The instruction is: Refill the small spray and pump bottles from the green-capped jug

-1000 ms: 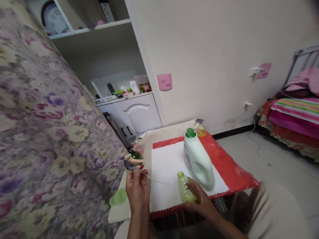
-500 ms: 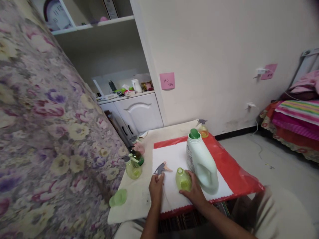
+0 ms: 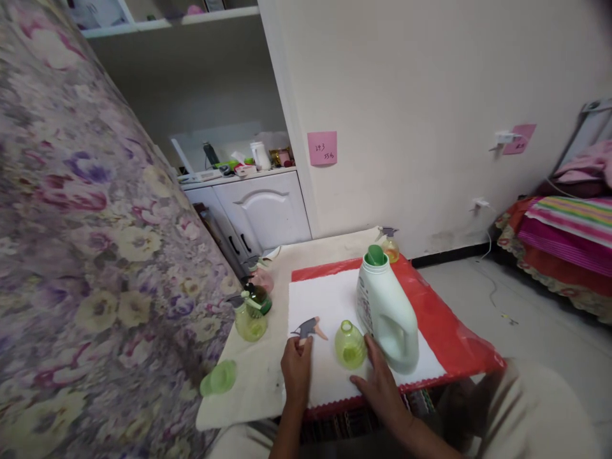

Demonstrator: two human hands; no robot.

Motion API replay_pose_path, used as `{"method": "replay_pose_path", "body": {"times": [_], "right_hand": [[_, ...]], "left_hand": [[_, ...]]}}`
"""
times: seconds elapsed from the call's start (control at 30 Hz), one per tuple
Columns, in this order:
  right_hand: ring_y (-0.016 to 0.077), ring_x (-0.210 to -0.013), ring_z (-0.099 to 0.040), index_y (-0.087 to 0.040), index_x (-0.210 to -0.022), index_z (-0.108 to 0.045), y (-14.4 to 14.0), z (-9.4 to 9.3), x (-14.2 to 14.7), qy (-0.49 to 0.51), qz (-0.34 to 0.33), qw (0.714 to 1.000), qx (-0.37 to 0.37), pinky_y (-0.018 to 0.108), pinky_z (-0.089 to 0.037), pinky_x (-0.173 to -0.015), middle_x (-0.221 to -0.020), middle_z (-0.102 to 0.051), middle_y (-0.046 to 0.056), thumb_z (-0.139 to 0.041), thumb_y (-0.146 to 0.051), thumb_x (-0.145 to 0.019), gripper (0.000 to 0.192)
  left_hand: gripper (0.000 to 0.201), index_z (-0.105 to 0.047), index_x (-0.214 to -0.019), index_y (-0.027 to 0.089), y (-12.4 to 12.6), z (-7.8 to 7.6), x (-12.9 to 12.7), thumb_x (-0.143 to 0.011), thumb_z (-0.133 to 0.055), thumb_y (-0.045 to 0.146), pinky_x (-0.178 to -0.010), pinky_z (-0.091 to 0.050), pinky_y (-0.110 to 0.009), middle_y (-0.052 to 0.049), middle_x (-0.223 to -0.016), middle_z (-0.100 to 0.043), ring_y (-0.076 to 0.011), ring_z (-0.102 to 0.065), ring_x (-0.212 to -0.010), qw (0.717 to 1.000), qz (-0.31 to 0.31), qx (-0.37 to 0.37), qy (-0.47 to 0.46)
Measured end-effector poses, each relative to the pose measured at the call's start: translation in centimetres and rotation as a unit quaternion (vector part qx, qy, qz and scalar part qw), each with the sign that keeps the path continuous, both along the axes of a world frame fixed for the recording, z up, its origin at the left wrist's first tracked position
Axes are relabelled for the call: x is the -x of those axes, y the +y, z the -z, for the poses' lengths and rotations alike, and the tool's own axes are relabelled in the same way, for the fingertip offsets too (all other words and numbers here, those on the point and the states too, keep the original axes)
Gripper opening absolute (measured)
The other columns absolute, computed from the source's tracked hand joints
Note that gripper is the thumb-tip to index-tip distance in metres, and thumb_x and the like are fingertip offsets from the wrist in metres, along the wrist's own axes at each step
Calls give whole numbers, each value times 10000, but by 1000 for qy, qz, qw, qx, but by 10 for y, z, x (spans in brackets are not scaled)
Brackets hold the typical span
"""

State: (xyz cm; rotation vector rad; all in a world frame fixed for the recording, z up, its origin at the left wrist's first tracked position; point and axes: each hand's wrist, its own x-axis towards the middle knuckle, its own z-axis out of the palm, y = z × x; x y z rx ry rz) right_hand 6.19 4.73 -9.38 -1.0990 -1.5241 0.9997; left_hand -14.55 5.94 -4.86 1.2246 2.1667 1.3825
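Observation:
My left hand (image 3: 296,366) is closed on a grey and orange trigger spray head (image 3: 310,327), held just above the white sheet (image 3: 320,296). On that sheet a yellow-green spray bottle (image 3: 350,347) stands upright with its neck uncovered. My right hand (image 3: 382,382) is at the bottle's right side with thumb and fingers apart; whether a fingertip still touches it I cannot tell. Right behind that hand stands a large pale green detergent jug (image 3: 389,312), its mouth open and showing a green inner spout (image 3: 375,255).
Along the table's left side stand a yellow-green spray bottle (image 3: 250,323), a dark green pump bottle (image 3: 261,298) and a pink spray bottle (image 3: 261,278). A green cap or cup (image 3: 218,377) lies nearer me. Another spray bottle (image 3: 391,247) stands at the back right, by red cloth (image 3: 440,325).
My right hand has loosened from the yellow-green bottle and drawn slightly right, leaving it standing on the sheet. The spray head in my left hand has tilted and shifted slightly. The view dipped a little.

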Motion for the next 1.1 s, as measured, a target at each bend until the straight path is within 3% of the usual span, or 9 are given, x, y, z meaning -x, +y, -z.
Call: {"method": "replay_pose_path", "body": {"times": [0.13,0.27,0.37,0.47,0.53,0.7,0.83,0.93,1.1], "right_hand": [[292,-1374,-300,-249,-1414,-316,-22,-4,-26,-30,-27,999,-33,495,-242,-1145,-1483,-351,87,-567,-273,-835,632],[282,-1251,-455,-302,-1302,-478,-36,-43,-63,-56,-27,994,-93,442,-361,-1068,-1327,-514,71,-558,-255,-859,452],[297,-1137,-512,-260,-1141,-575,-24,-81,-88,-20,103,984,-143,451,-404,-996,-1167,-579,94,-613,-279,-820,324],[286,-1028,-537,-212,-1072,-566,0,-103,-102,8,202,972,-121,455,-429,-935,-1102,-583,106,-655,-364,-772,348],[276,-983,-557,-202,-1062,-554,15,-106,-101,28,198,978,-67,425,-463,-882,-1078,-601,100,-693,-400,-723,417],[254,-814,-621,-179,-964,-585,30,-101,-83,79,93,991,47,336,-518,-697,-869,-677,60,-718,-441,-688,403],[212,-675,-597,-157,-927,-610,34,-106,-75,85,89,991,54,291,-487,-587,-732,-658,22,-702,-474,-696,403],[169,-538,-541,-151,-819,-618,39,-109,-76,64,83,993,60,265,-442,-510,-560,-578,-24,-713,-479,-678,369],[137,-433,-477,-158,-657,-591,47,-106,-75,60,90,991,73,250,-381,-417,-449,-514,-44,-738,-465,-626,342]], "left_hand": [[336,-592,-847,205,0,0,1,-742,-570,523,-667,-463,-336,-35,-709,-673,-250,-638,-698,1000,2,6,14],[336,-591,-857,204,0,2,1,-745,-565,520,-670,-463,-333,-33,-707,-668,-247,-637,-696,1000,-5,6,19],[353,-585,-877,200,1,3,0,-737,-574,524,-678,-466,-338,-30,-702,-666,-249,-639,-694,1000,-12,4,15],[374,-588,-892,195,2,3,0,-727,-580,531,-685,-475,-345,-38,-727,-678,-256,-646,-705,1000,-17,2,10],[401,-595,-925,188,2,3,0,-722,-583,534,-693,-480,-350,-46,-750,-686,-261,-650,-719,1000,-19,2,9],[451,-601,-981,172,2,2,1,-706,-593,530,-710,-481,-364,-58,-793,-684,-254,-637,-708,999,-31,1,16],[369,-602,-900,196,1,2,2,-725,-571,520,-687,-476,-350,-37,-753,-666,-246,-626,-703,999,-37,-4,16],[320,-600,-852,209,1,4,4,-728,-569,502,-714,-472,-348,-35,-767,-669,-247,-628,-746,999,-39,-14,13],[303,-610,-838,214,1,7,6,-725,-574,493,-715,-474,-348,-32,-762,-677,-245,-631,-746,999,-39,-26,-2]]}}
